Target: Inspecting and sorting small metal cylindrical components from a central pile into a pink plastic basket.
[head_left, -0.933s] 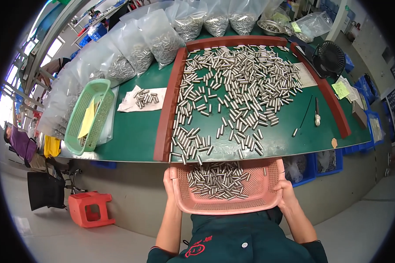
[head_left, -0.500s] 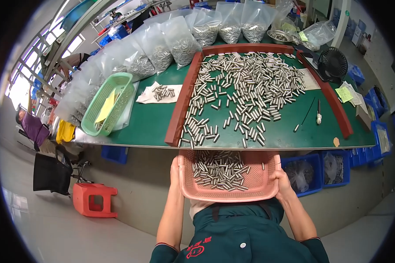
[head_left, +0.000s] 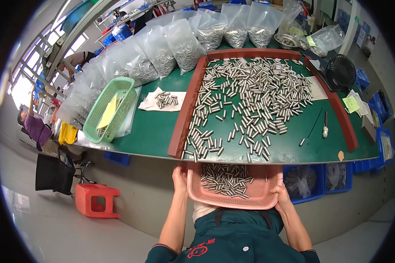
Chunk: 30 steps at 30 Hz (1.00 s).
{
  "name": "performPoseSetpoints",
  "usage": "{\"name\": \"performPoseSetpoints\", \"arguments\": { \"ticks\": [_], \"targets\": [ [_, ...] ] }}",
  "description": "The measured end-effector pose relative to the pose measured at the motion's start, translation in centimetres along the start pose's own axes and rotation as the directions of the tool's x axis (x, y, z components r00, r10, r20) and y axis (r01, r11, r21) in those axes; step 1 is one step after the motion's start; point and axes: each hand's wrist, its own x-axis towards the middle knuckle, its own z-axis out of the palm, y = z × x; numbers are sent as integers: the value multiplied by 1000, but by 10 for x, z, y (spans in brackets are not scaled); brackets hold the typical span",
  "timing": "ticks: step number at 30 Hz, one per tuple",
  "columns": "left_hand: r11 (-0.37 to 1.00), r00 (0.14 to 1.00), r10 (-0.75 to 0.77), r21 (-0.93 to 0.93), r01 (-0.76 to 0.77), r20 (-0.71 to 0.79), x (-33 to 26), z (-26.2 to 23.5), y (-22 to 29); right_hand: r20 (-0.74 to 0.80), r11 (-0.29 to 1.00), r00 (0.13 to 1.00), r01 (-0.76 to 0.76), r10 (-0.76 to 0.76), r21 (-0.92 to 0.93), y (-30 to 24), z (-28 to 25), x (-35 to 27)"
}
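Note:
I hold a pink plastic basket (head_left: 250, 199) below the table's near edge, against my body. My left hand (head_left: 179, 179) grips its left rim and my right hand (head_left: 281, 194) grips its right rim. A heap of short metal cylinders (head_left: 226, 179) lies in the basket. On the green table (head_left: 151, 131) above it, many more metal cylinders (head_left: 250, 96) are spread inside a red-brown frame (head_left: 184, 114).
A green basket (head_left: 112, 109) with yellow paper stands at the table's left. Clear bags of metal parts (head_left: 184, 44) line the far edge. A black fan (head_left: 340, 72) stands at right. Blue bins (head_left: 338, 177) sit under the table. A red stool (head_left: 96, 200) and a seated person (head_left: 35, 129) are at left.
The view has shifted left and closer to the table. The pink basket stays in both hands, now tucked partly under the table's edge.

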Motion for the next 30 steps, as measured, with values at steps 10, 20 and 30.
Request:
{"name": "performPoseSetpoints", "arguments": {
  "ticks": [10, 20, 30],
  "targets": [
    [981, 999, 36, 190, -33, -11, -21, -13, 14, -41, 859, 991, -130, 126, -495, 15, -12, 27],
    [729, 887, 462, 569, -380, 1, -36, -48, 30, 101, -76, 935, 134, 341, -988, -113, 27, -26],
    [228, 437, 889, 696, -681, 137, -42, 23, 122, -21, -109, 794, -109, -608, -988, -244, 21, -6]
  ]
}}
